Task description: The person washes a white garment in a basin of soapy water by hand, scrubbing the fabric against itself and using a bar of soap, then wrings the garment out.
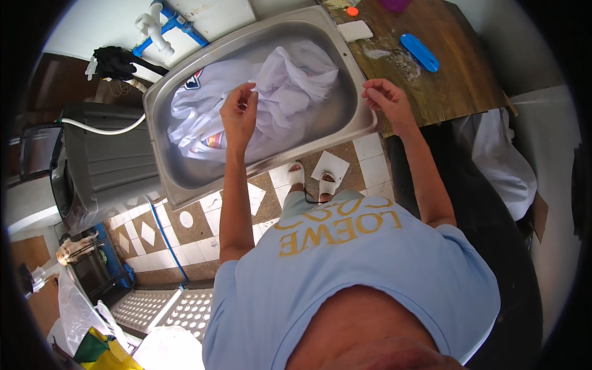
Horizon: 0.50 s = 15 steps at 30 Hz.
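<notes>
A steel sink [345, 68] holds wet white clothing [283, 86], with a dark badge at one end and an orange-yellow print lower down. My left hand [239, 117] is over the middle of this cloth, thumb and fingers pressed together. Whether a bit of the cloth is between its fingertips is hard to make out. Above the sink's right rim, beside the wooden counter, my right hand [390, 103] has its thumb and fingertips brought together in a pinch. Anything held there is too small to name.
On the wooden counter [456, 61] lie a blue brush [420, 53], a white block [355, 31], an orange cap [352, 11] and foam. A tap with blue pipe [177, 23] stands behind the sink. To the left are a grey machine [111, 160] and white hose [102, 130].
</notes>
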Motion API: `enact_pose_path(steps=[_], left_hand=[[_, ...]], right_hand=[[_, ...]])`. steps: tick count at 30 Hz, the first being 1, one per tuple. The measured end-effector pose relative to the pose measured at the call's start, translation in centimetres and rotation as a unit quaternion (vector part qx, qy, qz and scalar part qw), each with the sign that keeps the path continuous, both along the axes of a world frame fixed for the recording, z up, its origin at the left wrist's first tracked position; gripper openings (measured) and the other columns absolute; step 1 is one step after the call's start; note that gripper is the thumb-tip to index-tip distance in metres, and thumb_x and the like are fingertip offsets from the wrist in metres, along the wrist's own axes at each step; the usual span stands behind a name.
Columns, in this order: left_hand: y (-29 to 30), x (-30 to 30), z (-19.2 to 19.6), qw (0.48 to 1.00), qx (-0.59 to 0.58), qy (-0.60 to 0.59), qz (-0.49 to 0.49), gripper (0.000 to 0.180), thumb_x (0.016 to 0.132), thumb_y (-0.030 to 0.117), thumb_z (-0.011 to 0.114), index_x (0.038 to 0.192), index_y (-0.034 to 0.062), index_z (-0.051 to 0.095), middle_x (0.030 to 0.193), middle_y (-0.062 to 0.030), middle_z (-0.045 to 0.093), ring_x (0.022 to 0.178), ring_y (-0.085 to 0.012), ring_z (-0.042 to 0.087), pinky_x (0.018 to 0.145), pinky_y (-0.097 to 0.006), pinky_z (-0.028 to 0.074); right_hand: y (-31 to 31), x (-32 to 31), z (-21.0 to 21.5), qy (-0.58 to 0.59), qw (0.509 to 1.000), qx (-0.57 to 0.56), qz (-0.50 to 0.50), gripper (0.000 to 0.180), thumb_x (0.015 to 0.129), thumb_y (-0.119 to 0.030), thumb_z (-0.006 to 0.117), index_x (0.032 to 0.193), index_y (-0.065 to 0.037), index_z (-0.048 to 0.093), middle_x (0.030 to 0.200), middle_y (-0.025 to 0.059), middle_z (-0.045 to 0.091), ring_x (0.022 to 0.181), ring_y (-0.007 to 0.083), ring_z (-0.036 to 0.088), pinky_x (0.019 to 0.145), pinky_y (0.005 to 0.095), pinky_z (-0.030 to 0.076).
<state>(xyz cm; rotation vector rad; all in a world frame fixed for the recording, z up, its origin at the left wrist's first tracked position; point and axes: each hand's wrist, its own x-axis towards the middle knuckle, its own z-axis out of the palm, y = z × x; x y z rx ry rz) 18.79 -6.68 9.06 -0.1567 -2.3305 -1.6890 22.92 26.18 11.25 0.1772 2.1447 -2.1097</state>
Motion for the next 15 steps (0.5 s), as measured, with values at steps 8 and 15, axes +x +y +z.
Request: enact_pose_path(steps=[8, 15], left_hand=[[-1.5, -9.6, -4.0, 0.998, -0.040, 0.009, -0.045, 0.018, 0.084, 0.008, 0.059, 0.100, 0.0012, 0.063, 0.085, -0.0073, 0.065, 0.076, -0.0125, 0.060, 0.071, -0.025, 0.048], [0.5, -15.1, -7.2, 0.992, -0.068, -0.054, -0.092, 0.021, 0.081, 0.017, 0.061, 0.091, -0.0014, 0.064, 0.079, -0.0120, 0.064, 0.067, -0.0203, 0.060, 0.063, -0.030, 0.047]], right_hand=[[-6.7, -5.6, -3.5, 0.043, 0.998, 0.033, 0.042, 0.017, 0.087, -0.012, 0.057, 0.102, -0.005, 0.061, 0.087, 0.0003, 0.062, 0.078, 0.0067, 0.056, 0.071, 0.0216, 0.045], [-7.7, -11.3, -9.1, 0.115, 0.974, 0.196, -0.023, 0.017, 0.082, -0.010, 0.060, 0.098, -0.003, 0.063, 0.085, 0.0059, 0.065, 0.071, 0.0118, 0.058, 0.067, 0.0256, 0.047]])
